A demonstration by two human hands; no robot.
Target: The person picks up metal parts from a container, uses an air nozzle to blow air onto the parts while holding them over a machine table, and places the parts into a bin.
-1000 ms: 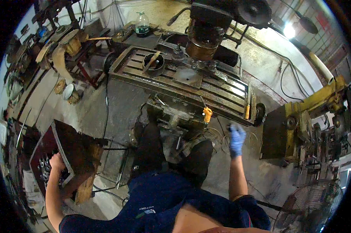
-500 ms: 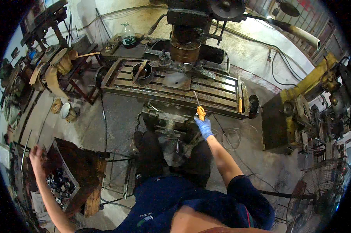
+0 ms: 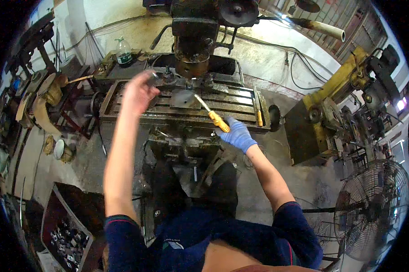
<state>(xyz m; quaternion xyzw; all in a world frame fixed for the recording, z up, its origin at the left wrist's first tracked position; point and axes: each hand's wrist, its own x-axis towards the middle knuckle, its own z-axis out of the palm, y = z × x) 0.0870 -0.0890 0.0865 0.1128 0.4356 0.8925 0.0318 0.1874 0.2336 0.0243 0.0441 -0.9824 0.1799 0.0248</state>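
My right hand (image 3: 237, 134), in a blue glove, is closed around a yellow-handled tool (image 3: 219, 121) with a straight metal shaft. The shaft's tip points up and left at the milling machine's slotted table (image 3: 231, 107), near a flat plate (image 3: 185, 99) under the spindle head (image 3: 192, 63). My bare left hand (image 3: 140, 94) is raised over the table's left part and smeared by motion. A small dark metal part (image 3: 153, 78) shows at its fingertips. The hand hides what lies behind it on the table.
A bin (image 3: 68, 206) with several small dark metal parts stands at the lower left. Another yellow-handled tool (image 3: 260, 118) lies at the table's right end. A floor fan (image 3: 372, 208) stands at the right. A plastic bottle (image 3: 123, 52) is at the back left.
My left hand has moved from beside the parts bin up and right to over the machine table. The tool in my right hand now tilts further left. The view has shifted right.
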